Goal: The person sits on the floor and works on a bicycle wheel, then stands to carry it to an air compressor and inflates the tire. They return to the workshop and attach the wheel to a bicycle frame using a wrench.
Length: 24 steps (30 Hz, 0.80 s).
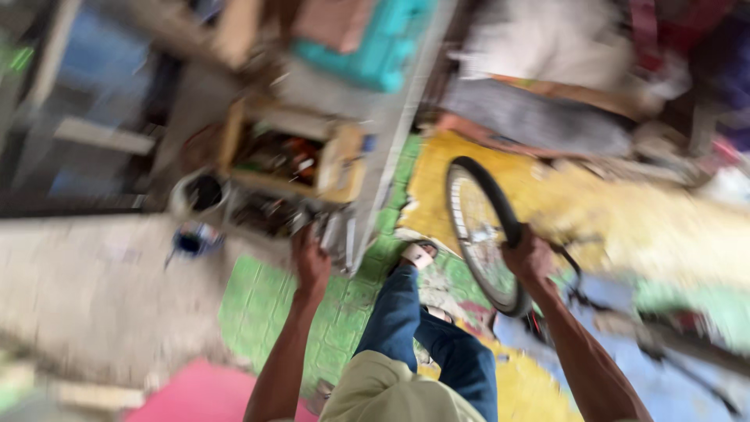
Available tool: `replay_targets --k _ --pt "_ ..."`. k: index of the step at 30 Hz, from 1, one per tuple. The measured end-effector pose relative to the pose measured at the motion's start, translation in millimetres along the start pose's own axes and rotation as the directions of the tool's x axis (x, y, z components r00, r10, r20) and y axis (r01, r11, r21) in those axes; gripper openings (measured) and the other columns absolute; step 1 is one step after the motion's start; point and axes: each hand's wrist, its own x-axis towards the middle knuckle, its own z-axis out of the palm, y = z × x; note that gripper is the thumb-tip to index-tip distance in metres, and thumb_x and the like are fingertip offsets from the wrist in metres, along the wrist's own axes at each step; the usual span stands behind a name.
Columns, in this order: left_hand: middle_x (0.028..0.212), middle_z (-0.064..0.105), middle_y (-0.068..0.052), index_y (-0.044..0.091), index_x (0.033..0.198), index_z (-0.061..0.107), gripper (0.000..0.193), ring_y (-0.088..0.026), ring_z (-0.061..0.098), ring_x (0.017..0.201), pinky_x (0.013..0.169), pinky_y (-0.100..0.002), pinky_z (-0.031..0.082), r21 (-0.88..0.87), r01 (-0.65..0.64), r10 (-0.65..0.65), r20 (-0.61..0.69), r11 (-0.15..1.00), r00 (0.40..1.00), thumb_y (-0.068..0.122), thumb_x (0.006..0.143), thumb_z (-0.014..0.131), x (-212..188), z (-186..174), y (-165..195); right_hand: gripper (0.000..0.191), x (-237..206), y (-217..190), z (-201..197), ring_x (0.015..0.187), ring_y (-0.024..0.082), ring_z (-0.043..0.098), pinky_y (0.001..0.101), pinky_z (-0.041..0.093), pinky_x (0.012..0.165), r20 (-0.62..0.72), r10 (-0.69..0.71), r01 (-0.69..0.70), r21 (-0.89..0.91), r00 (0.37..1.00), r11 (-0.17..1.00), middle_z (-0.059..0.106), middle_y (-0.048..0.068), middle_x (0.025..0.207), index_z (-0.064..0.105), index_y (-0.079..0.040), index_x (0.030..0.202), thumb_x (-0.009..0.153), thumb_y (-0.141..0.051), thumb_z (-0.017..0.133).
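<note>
Rubber tyre [486, 187]: I judge stiff, grippy; hold at rim.
Right hand [530, 258]: wrapped round tyre.
Left hand [311, 262]: on tools [332, 227], grip unclear.

Bright daylight, heavy motion blur

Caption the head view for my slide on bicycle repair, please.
Right hand grips a bicycle wheel; left hand reaches into a toolbox.
</note>
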Motion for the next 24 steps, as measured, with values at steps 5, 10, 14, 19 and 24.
replay_targets --k 5,10,14,19,24 --pt "0.137 0.059 -0.018 0.005 0.142 0.059 0.051 -0.04 0.054 0.13 0.115 -0.054 0.042 0.032 -0.349 0.331 0.244 0.937 0.912 0.021 0.095 0.073 -8 18 89 0.031 -70 -1 -93 0.078 0.043 0.067 0.0526 0.052 0.068 -0.021 0.091 -0.087 0.166 0.996 0.982 0.069 0.021 0.082 0.066 -0.009 0.096 0.072 -0.024 0.078" --pt "0.148 0.046 -0.027 0.0 0.151 0.042 0.096 -0.047 0.042 0.137 0.115 -0.057 0.03 -0.313 -0.585 0.663 0.387 0.748 0.641 0.049 0.079 0.082 -6 48 230 0.033 -142 -14 -211 0.072 0.038 0.066 0.0504 0.05 0.066 -0.038 0.105 -0.094 0.226 0.994 0.97 0.067 0.016 0.077 0.062 -0.007 0.093 0.07 -0.024 0.08" --pt "0.154 0.039 -0.03 0.002 0.154 0.038 0.117 -0.049 0.032 0.143 0.115 -0.059 0.022 -0.443 -0.673 0.803 0.399 0.592 0.444 0.055 0.064 0.089 9 52 317 0.037 -187 -27 -292 0.069 0.038 0.064 0.0505 0.049 0.062 -0.109 0.018 0.006 0.218 0.994 0.976 0.064 0.014 0.075 0.063 -0.008 0.098 0.068 -0.023 0.08" --pt "0.133 0.062 -0.02 0.003 0.136 0.057 0.092 -0.04 0.054 0.127 0.105 -0.051 0.039 -0.604 -0.672 0.881 0.445 0.428 0.162 0.042 0.062 0.094 27 52 375 0.027 -230 -22 -381 0.07 0.034 0.065 0.0476 0.05 0.062 -0.142 -0.135 0.16 0.188 0.981 0.969 0.063 0.012 0.076 0.064 -0.009 0.094 0.072 -0.018 0.077" --pt "0.071 0.066 -0.011 0.004 0.088 0.072 0.036 -0.029 0.067 0.062 0.063 -0.036 0.054 -0.728 -0.42 0.82 0.567 0.542 0.074 0.028 0.073 0.094 17 36 415 0.027 -251 -14 -459 0.07 0.027 0.069 0.043 0.055 0.063 -0.177 -0.19 0.218 0.159 0.966 0.963 0.068 0.008 0.079 0.068 -0.01 0.102 0.078 -0.015 0.077"
